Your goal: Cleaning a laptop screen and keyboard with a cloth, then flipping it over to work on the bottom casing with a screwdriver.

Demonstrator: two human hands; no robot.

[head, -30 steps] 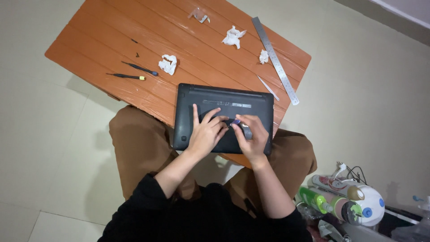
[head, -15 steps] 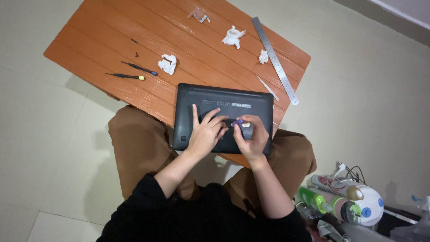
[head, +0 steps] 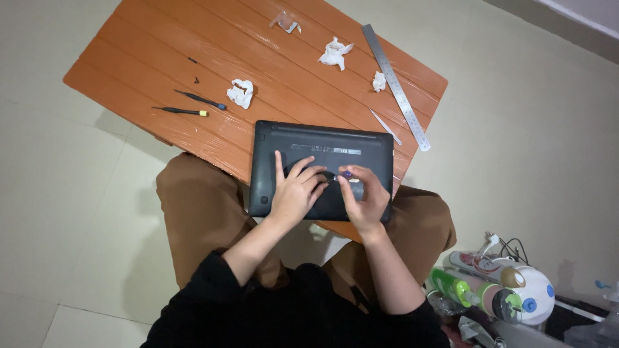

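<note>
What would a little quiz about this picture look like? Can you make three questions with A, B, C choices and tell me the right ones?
1. Where does the dark laptop lie?
A. on the floor
B. bottom up, on the near edge of the orange table
C. on a chair

2. How many crumpled white tissues lie on the table?
A. three
B. one
C. six

3. What is the right hand doing?
A. resting in the lap
B. lifting the metal ruler
C. pinching a small purple-tipped tool against the laptop

Answers:
1 B, its plain underside faces up, close to the person's knees.
2 A, one tissue sits by the two screwdrivers, one farther back, one beside the ruler.
3 C, its fingers close on the tool, while the left hand lies flat on the laptop.
</note>
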